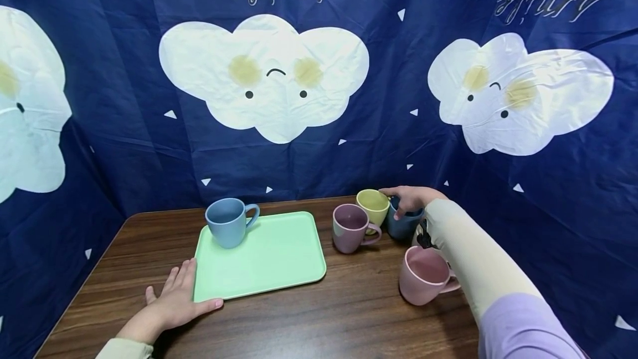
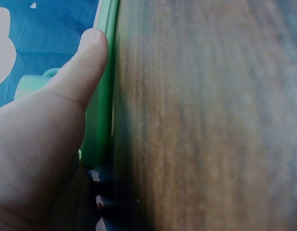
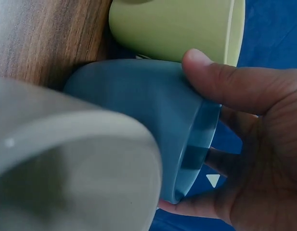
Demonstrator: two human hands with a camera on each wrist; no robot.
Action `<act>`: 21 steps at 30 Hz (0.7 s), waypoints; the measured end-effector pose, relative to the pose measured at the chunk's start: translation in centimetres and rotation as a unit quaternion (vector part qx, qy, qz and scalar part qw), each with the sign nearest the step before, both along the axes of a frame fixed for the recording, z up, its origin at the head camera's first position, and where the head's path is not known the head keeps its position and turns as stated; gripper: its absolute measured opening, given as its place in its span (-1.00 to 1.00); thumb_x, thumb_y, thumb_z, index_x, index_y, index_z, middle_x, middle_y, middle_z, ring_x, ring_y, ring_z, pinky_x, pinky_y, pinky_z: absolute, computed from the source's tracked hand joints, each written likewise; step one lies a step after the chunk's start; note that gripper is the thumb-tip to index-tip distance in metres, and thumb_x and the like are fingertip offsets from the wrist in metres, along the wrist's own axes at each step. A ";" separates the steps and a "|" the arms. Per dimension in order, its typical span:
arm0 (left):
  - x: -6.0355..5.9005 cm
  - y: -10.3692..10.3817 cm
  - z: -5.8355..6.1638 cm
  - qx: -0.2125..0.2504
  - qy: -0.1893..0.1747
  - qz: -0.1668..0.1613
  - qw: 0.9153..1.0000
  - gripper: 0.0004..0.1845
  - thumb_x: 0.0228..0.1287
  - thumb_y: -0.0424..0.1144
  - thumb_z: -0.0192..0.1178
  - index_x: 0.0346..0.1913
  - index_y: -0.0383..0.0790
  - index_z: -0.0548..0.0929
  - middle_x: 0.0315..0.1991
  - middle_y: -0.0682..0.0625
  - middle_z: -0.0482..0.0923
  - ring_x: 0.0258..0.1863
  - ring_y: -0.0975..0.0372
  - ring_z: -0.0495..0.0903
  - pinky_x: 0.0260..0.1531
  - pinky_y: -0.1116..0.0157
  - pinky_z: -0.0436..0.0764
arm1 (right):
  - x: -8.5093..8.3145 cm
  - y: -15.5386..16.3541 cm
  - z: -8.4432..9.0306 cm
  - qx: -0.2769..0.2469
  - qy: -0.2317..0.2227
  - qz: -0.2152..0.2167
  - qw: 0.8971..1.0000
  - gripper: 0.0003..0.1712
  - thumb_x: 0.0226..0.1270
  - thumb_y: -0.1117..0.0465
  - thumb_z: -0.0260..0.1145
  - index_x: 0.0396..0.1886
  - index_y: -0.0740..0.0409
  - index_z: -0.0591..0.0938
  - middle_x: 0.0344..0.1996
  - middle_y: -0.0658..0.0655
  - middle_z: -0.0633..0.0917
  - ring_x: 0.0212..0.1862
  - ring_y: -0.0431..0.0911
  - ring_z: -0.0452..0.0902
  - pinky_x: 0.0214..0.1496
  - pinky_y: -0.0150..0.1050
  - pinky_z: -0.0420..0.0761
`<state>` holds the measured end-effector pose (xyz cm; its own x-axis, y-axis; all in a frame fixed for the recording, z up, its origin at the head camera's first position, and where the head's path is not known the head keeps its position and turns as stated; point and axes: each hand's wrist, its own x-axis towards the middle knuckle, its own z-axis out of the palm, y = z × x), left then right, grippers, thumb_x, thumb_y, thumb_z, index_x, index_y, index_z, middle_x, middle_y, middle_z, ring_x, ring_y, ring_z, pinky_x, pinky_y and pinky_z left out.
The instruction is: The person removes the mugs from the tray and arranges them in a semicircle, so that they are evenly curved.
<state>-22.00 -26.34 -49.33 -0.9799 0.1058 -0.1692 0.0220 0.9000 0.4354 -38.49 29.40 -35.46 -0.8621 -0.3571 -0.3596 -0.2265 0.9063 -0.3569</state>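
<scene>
My left hand (image 1: 174, 302) rests at the near left corner of a light green tray (image 1: 271, 256), thumb along its front edge and fingers by its left side. On the tray's back left part stands a light blue mug (image 1: 226, 229). Over at the back right, my right hand (image 1: 410, 198) holds a dark blue mug (image 3: 138, 96) by its rim. In the right wrist view the thumb (image 3: 225, 84) lies on its outer wall, with other fingers round the far side. A yellow-green mug (image 1: 375, 204) stands close beside it.
A mauve mug (image 1: 349, 231) stands before the yellow-green one. Nearer, a pink mug (image 1: 421, 278) sits beside my right forearm. A pale grey mug (image 3: 134, 132) is close to the right wrist camera, mostly behind the arm in the head view. A dark blue curtain (image 1: 389, 154) hangs behind the wooden table (image 1: 299, 326).
</scene>
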 end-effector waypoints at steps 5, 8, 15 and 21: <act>0.0 0.0 0.1 0.000 -0.002 0.000 1.000 0.46 0.07 0.51 0.24 0.53 -0.58 -0.28 0.50 -0.61 -0.34 0.47 -0.47 -0.36 0.07 -0.60 -0.50 | -0.1 0.0 -0.1 -0.016 -0.004 0.008 1.000 0.08 0.10 0.48 0.49 0.60 0.14 0.18 0.54 0.40 0.17 0.54 0.29 0.02 0.45 0.17 0.27; 0.1 0.0 0.2 -0.001 -0.002 0.001 1.000 0.46 0.07 0.51 0.24 0.53 -0.58 -0.27 0.49 -0.61 -0.33 0.47 -0.47 -0.35 0.07 -0.60 -0.49 | 0.0 0.0 0.0 -0.020 -0.004 0.007 1.000 0.07 0.11 0.48 0.48 0.60 0.15 0.19 0.54 0.38 0.18 0.54 0.28 0.02 0.46 0.18 0.26; 0.1 0.1 0.3 -0.002 -0.003 0.003 1.000 0.46 0.06 0.52 0.24 0.53 -0.58 -0.27 0.49 -0.61 -0.33 0.47 -0.47 -0.35 0.08 -0.60 -0.49 | 0.0 0.4 0.1 -0.011 0.004 0.018 1.000 0.06 0.12 0.45 0.49 0.60 0.11 0.20 0.54 0.35 0.20 0.55 0.30 0.01 0.46 0.22 0.22; 0.1 0.1 0.2 -0.003 -0.003 0.002 1.000 0.46 0.06 0.52 0.23 0.54 -0.56 -0.28 0.50 -0.59 -0.33 0.47 -0.46 -0.35 0.08 -0.60 -0.47 | 0.1 0.6 0.3 -0.023 -0.009 -0.014 1.000 0.06 0.13 0.45 0.49 0.60 -0.02 0.23 0.55 0.32 0.19 0.53 0.28 0.04 0.32 0.18 0.43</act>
<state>-21.89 -26.19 -49.10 -0.9791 0.1011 -0.1763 0.0158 0.9028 0.4299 -38.36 29.97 -35.15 -0.8651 -0.3493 -0.3599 -0.1943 0.8950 -0.4016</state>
